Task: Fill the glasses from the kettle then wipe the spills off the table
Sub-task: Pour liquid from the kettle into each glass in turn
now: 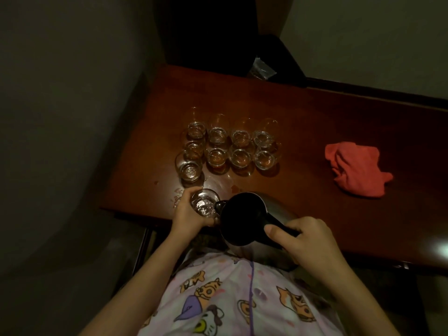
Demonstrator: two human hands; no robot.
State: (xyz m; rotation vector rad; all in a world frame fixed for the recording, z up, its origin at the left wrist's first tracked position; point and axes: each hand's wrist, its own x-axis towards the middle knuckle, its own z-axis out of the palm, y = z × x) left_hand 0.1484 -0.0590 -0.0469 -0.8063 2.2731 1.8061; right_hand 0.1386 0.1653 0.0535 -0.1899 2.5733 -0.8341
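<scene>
The room is dim and warm-toned; my view is murky, and the walls on both sides sink into grey-green shadow. The table shows a dull reddish sheen, with one bright glare spot at its right edge. The glasses catch small glints and throw soft shadows toward me. The far corner is nearly black. The wide lens bends the table edges and stretches my forearms. My hands look slightly soft, and the picture is grainy.
</scene>
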